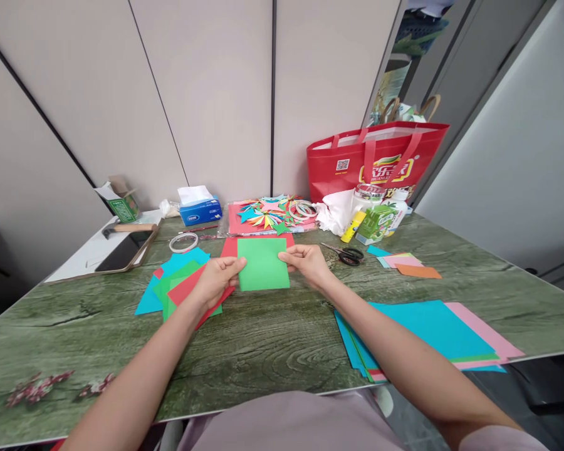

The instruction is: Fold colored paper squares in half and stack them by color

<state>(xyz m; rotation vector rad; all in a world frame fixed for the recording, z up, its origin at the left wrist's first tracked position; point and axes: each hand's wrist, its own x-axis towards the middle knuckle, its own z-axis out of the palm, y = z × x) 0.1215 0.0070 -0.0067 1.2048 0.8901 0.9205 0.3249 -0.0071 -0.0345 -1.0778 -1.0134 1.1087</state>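
Note:
Between my two hands a square of green paper (264,266) is held up above the table. My left hand (216,279) pinches its left edge, thumb in front. At the upper right edge my right hand (308,260) pinches it the same way. Behind the green square lies red paper (230,246), partly hidden by it. Under and beside my left hand are fanned-out blue, green and red paper sheets (176,285). A pair of black-handled scissors (350,255) lies just beyond my right hand.
Blue and pink sheets (432,326) lie beneath my right forearm, with paper scraps (408,262) behind them. Along the back stand a tissue box (200,210), paper stars (270,213), a glue stick (353,227), a green carton (375,224) and a red bag (329,169). Left lies a phone (126,250).

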